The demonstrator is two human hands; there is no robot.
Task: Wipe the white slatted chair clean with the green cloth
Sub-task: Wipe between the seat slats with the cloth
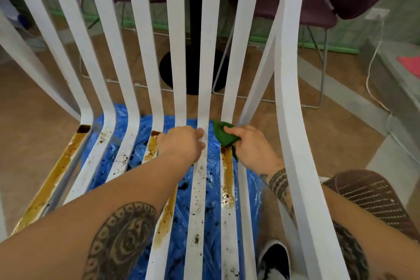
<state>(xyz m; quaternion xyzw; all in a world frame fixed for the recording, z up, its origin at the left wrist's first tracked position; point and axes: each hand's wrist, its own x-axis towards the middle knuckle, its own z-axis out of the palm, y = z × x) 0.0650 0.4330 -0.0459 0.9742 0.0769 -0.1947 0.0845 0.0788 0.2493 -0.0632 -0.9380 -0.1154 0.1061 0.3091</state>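
Green cloth (pixel 223 135) is bunched in the right hand (pixel 251 145), fingers pinching it. It sits at the back of the seat of the white slatted chair (pixel 205 52), where the slats bend upward. Left hand (pixel 181 143) lies on the chair's middle slats, fingers curled over one, apparently bracing. A brown stain (pixel 227 173) runs along the chair slat below the cloth. Judgement: press the cloth flat, draw it along that slat toward the chair's front, and refold to a clean face.
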